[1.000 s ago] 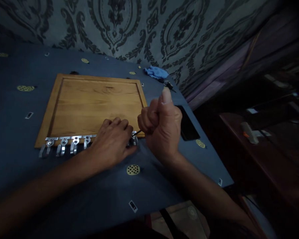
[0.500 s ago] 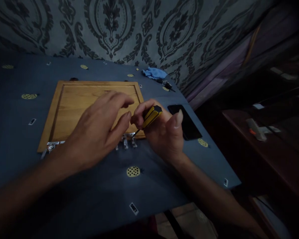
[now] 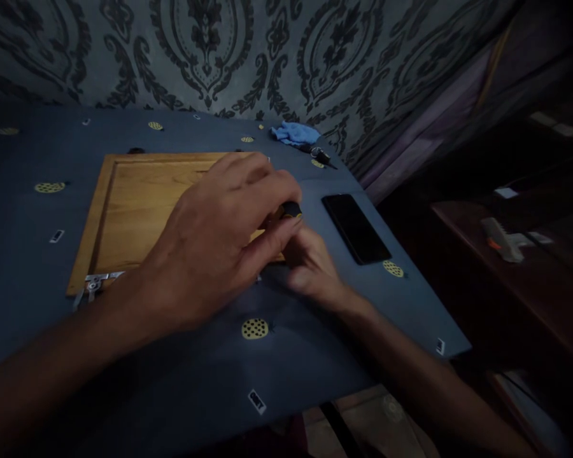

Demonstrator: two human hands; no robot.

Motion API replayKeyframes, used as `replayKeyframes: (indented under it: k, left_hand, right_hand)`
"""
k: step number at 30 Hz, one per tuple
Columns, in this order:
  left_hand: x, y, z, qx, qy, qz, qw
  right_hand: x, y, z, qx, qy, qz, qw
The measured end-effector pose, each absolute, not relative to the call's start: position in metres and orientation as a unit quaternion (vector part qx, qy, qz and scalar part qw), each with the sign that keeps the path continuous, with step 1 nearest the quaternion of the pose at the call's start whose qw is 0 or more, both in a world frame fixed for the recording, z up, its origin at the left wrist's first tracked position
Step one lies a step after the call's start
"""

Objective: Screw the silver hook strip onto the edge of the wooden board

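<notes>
One black-ended handle (image 3: 292, 210) pointed upward, the left hand (image 3: 224, 232) clamping fingers on it; the right hand (image 3: 318, 262) hid its fingers' state. A wooden board (image 3: 136, 213) stretched sideways.

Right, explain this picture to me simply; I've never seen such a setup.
There's no machine: a person works bare-handed, and a head-worn camera looks forward and down. The left hand has its thumb and forefinger around the black end of a tool handle. The right hand is close against it, its fingers mostly hidden. Beneath them, a framed wooden board lies on a blue table, a metal hook showing at its near left corner. To the right lies a phone; farther back, a crumpled blue cloth.
</notes>
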State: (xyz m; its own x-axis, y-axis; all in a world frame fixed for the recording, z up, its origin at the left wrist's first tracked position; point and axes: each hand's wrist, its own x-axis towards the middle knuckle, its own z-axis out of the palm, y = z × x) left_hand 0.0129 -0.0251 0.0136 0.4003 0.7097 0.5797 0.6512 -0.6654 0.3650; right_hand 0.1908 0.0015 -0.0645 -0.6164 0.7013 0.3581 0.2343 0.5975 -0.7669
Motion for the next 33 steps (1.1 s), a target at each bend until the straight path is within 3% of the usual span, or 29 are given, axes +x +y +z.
replayKeyframes:
  k: [4, 9, 15, 25, 33]
  left_hand:
    - [0.013, -0.025, 0.012, 0.829, 0.391, 0.385, 0.110]
    - [0.014, -0.023, 0.006, 0.823, 0.393, 0.385, 0.140]
    - [0.013, -0.019, 0.002, 0.819, 0.390, 0.375, 0.192]
    - [0.007, -0.014, 0.000, 0.831, 0.397, 0.352, 0.168]
    - [0.001, -0.009, 0.006, 0.850, 0.373, 0.304, 0.215]
  right_hand:
    - [0.201, 0.000, -0.076, -0.286, -0.876, 0.265, 0.284]
    - [0.209, -0.002, -0.094, -0.276, -0.898, 0.183, 0.290]
    - [0.212, -0.001, -0.095, -0.280, -0.899, 0.176, 0.287]
    - [0.211, -0.001, -0.095, -0.299, -0.893, 0.184, 0.280]
    - [0.210, -0.002, -0.096, -0.316, -0.889, 0.188, 0.274]
